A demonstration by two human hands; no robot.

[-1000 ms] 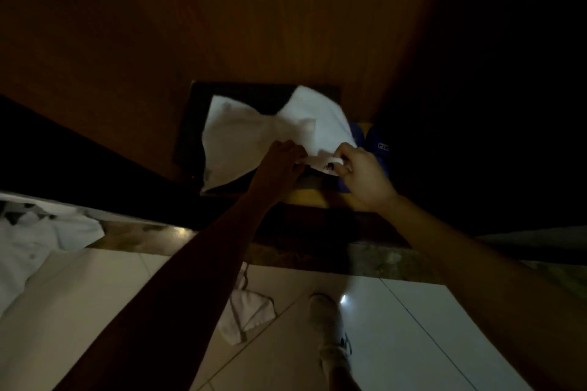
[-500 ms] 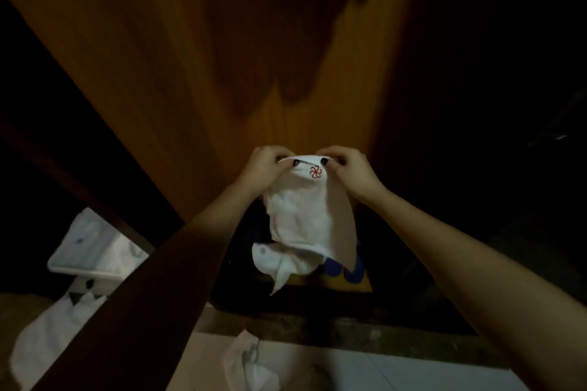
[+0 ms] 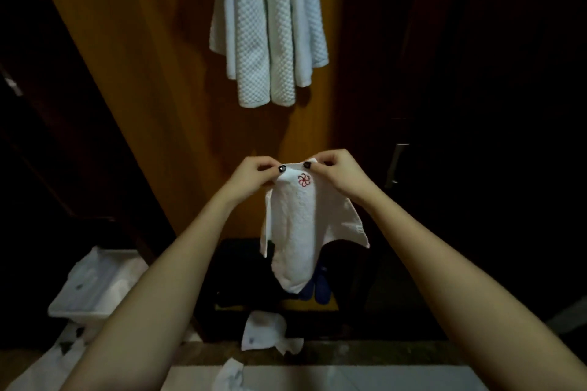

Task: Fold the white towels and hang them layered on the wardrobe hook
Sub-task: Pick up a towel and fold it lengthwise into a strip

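Two hands, left [image 3: 254, 175] and right [image 3: 341, 175], each pinch a top corner of one white towel [image 3: 295, 232], held up before the wooden door [image 3: 152, 111]. Above, hung towels [image 3: 266, 28] overlap, too bunched to count. Two cloths [image 3: 266, 331] lie below.

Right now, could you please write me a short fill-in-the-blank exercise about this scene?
1. The left hand and right hand pinch the white towel by its ____ edge.
2. The flower embroidered on it is ____.
3. The textured towels hang ____ it.
Missing words: top; red; above.
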